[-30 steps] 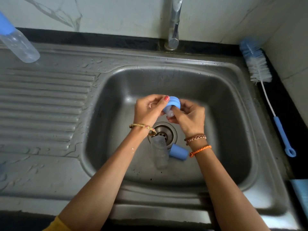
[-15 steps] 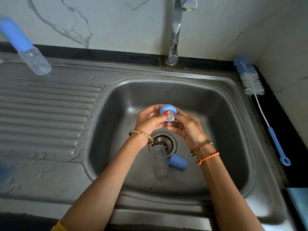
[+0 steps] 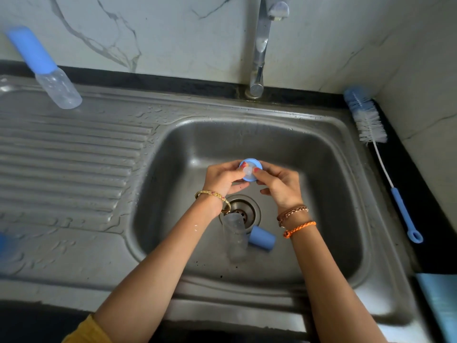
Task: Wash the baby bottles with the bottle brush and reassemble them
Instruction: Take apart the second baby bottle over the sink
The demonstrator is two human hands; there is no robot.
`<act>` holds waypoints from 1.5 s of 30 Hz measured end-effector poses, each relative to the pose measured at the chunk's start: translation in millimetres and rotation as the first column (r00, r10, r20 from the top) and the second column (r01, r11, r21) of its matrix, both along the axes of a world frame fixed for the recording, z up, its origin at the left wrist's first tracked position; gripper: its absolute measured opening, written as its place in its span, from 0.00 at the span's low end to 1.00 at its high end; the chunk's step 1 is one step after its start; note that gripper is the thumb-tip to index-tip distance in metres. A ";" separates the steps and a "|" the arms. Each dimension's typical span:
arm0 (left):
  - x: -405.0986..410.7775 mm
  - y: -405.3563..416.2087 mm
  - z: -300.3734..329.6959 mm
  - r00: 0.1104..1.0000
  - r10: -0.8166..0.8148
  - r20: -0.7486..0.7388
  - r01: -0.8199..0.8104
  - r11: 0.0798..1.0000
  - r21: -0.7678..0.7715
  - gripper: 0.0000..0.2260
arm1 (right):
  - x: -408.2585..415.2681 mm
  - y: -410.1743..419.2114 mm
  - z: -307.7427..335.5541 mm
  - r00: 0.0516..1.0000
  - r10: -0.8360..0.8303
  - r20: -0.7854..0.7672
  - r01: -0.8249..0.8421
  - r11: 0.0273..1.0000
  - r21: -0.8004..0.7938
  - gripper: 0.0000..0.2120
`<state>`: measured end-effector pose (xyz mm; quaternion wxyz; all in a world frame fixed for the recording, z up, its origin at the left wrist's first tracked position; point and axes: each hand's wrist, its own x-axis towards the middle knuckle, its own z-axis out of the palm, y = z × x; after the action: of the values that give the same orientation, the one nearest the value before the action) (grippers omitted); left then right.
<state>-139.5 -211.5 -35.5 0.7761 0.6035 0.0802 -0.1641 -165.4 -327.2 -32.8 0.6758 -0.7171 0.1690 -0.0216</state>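
Together, left hand (image 3: pixel 223 178), right hand (image 3: pixel 279 183) pinching blue collar (image 3: pixel 252 178), over sink (image 3: pixel 321 154)

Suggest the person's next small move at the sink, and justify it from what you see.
Probably finish seating the clear nipple in the blue ring: left hand and right hand both pinch it, while the open bottle and blue cap lie in the sink.

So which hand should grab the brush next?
Right. The brush lies on the counter right of the sink, on the right hand's side; the left hand could keep the ring.
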 end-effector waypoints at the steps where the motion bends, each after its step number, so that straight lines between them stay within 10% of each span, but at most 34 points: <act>1: -0.4 -0.1 0.3 1.000 0.009 -0.015 -0.010 1.000 -0.013 0.06 | -0.2 0.7 -0.4 1.000 -0.011 0.017 0.011 1.000 -0.006 0.10; 21: -1.4 7.9 0.4 0.998 -0.037 0.052 0.038 0.999 -0.016 0.10 | 1.6 15.1 -11.6 0.956 -0.160 0.245 0.198 0.970 -0.139 0.09; 35: -5.6 6.1 5.8 0.992 0.108 0.067 -0.113 0.991 0.066 0.04 | -3.8 3.7 8.7 0.985 0.171 -0.016 -0.171 0.985 0.012 0.09; 45: -8.9 -4.9 9.8 0.985 0.133 0.110 -0.145 0.983 0.110 0.09 | -5.2 0.1 6.0 0.989 0.148 0.001 -0.147 0.986 0.076 0.06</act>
<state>-148.4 -216.4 -25.7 0.7520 0.6486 0.0919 -0.0734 -170.6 -327.1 -26.8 0.7021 -0.7014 0.1177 0.0365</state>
